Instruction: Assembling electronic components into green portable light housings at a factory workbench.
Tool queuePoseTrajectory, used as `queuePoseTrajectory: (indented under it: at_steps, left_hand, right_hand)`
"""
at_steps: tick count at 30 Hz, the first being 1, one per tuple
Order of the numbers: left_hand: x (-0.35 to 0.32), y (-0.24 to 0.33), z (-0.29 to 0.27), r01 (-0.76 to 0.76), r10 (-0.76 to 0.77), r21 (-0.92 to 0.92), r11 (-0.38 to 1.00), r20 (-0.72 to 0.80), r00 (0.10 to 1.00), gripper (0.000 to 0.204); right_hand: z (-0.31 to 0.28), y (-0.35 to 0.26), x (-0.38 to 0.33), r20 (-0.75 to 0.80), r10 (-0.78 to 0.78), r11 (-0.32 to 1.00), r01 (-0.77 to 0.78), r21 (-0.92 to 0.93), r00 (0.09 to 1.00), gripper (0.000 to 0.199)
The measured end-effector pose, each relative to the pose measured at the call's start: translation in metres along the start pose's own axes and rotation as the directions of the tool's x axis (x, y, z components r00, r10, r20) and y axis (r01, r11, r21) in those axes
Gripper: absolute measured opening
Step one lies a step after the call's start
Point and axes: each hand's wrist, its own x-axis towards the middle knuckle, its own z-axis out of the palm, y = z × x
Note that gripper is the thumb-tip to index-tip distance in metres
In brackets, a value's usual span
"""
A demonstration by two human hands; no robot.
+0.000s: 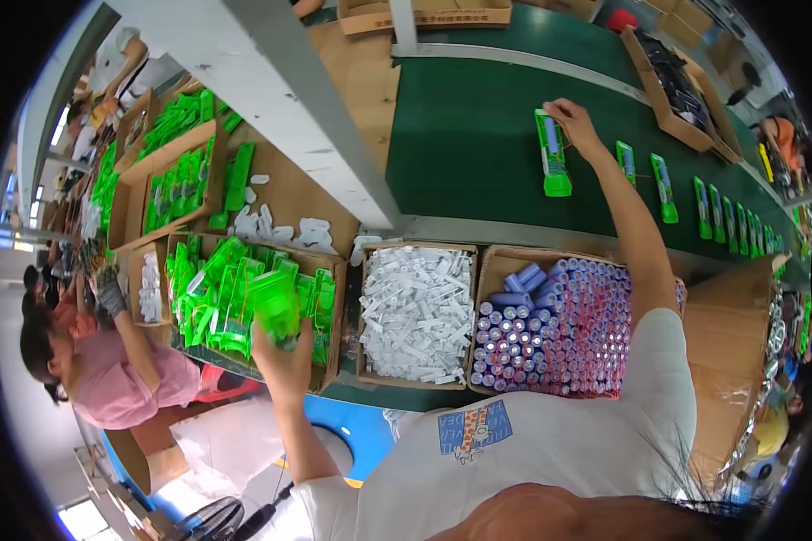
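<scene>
My right hand (pixel 576 124) is stretched far forward over the green work surface. Its fingers pinch the far end of a green plastic casing (pixel 557 183), in which a purple cylindrical battery (pixel 551 135) lies. Over a cardboard box (pixel 332 347) of green casings, my left hand (pixel 284 362) grips another green casing (pixel 275 305), blurred by motion. Between my arms stand a box of small white plastic parts (pixel 419 311) and a box of purple batteries (pixel 559 338), most of them upright and some lying loose on top.
A row of filled green casings (pixel 731 224) runs along the green surface (pixel 478 117) to the right. A grey metal post (pixel 307 108) slants across the left. A co-worker in pink (pixel 131 383) sits at left. Another box (pixel 681 95) with dark items stands far right.
</scene>
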Motion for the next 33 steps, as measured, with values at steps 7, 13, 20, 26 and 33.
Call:
queuePoseTrajectory:
  at_steps: [7,13,20,26,33]
  left_hand:
    - [-0.025,0.044,0.035,0.501,-0.013,-0.807,0.314,0.524,0.852,0.078]
    - [-0.051,0.089,0.072,0.638,-0.018,-0.769,-0.037,0.639,0.769,0.05]
    - [-0.093,0.093,0.092,0.313,0.076,-0.831,0.46,0.388,0.918,0.044]
    - [-0.103,0.08,0.103,0.394,-0.027,-0.864,0.314,0.407,0.913,0.05]
    - [-0.104,0.072,0.095,0.457,0.049,-0.847,0.272,0.486,0.872,0.039]
  right_hand:
    - [0.022,-0.103,-0.077,-0.135,-0.651,0.588,0.383,-0.713,0.747,0.039]
    - [0.098,-0.213,-0.256,0.405,-0.914,0.071,0.994,0.088,0.029,0.017]
    - [0.099,-0.24,-0.299,0.412,-0.435,0.894,0.331,0.302,0.8,0.005]
    - [0.122,-0.221,-0.333,0.104,-0.786,0.591,0.791,-0.158,0.609,0.015]
    - [0.077,-0.163,-0.28,0.278,-0.416,0.76,0.498,-0.417,0.866,0.035]
